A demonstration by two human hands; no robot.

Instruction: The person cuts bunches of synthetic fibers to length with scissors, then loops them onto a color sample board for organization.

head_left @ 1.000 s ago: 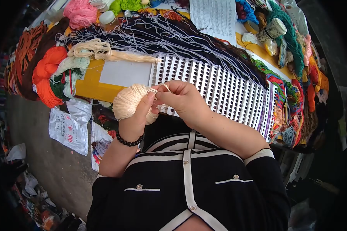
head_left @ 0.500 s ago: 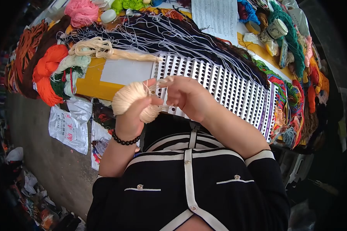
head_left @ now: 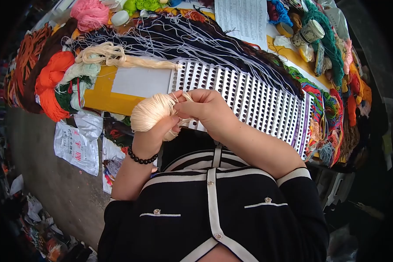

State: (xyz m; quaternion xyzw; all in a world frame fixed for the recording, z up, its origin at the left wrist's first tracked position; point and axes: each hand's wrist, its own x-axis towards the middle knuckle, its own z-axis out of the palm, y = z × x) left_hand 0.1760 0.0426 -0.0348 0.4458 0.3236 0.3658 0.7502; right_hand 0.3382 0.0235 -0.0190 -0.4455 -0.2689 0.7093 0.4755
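Observation:
A thick skein of cream thread (head_left: 150, 112) is bunched in my left hand (head_left: 155, 133), its thumb across the strands and its fingers wrapped under them. My right hand (head_left: 205, 109) meets it at the skein's right end, thumb and fingers pinched on a few cream strands. Both hands are in front of my body, just over the near edge of the white perforated cards (head_left: 244, 100). Beyond them on the table lies a looser bundle of cream thread (head_left: 148, 62), its tail reaching the cards' corner.
Dark and lilac threads (head_left: 196, 43) stretch across the table behind the cards. Orange skeins (head_left: 54, 81) hang at the left edge, multicoloured ones (head_left: 329, 113) at the right. A printed sheet (head_left: 242, 19), a jar (head_left: 121, 19) and a paper cup (head_left: 308, 32) stand farther back. A white plastic bag (head_left: 76, 146) hangs below.
My right hand has turned and closed in on the skein's end, now pinching strands that were looped over its fingers. The skein in my left hand has shifted slightly.

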